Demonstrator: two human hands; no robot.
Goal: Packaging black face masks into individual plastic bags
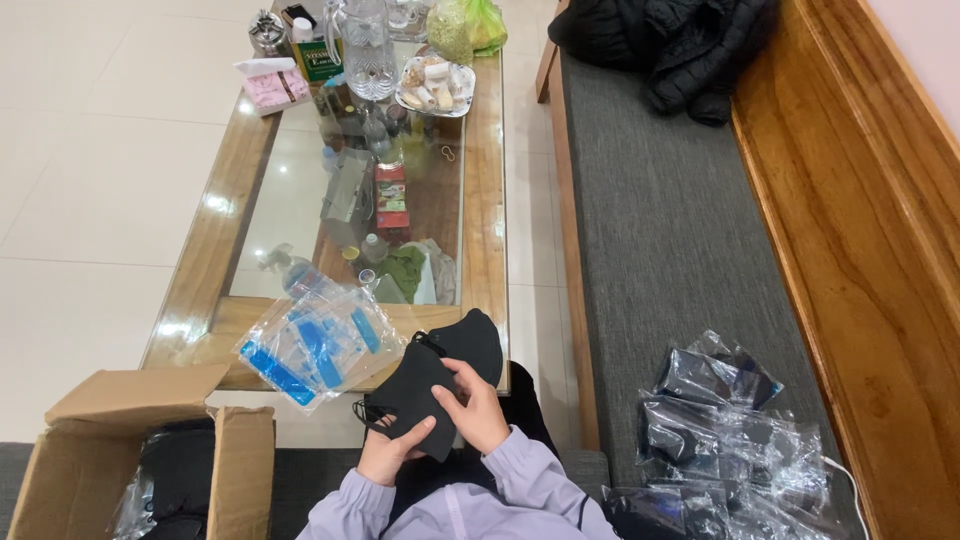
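Box (120,470): open cardboard, at your far left on the seat, with dark masks in plastic inside.
Bags (320,345): a loose pile of clear empty bags with blue strips, on the near edge of the table (215,235), just left of your hands. Keep it within reach and do not let it slide off the edge.
Left hand (392,450): closed on the lower edge of the masks (435,385), thumb on top, fingers beneath. Hold firm there so the stack does not fan out.
Masks: black, stacked, held over your lap at the table's near edge; a second mask shows behind the front one.
Right hand (478,405): closed on the masks' right side, thumb pressing the front face. Square the edges with this thumb and tuck the ear loops in flat.
Packed pile (725,440): bagged black masks on the grey bench cushion (660,230) to your right, well apart from your hands.
Jacket (680,45): black, at the bench's far end.
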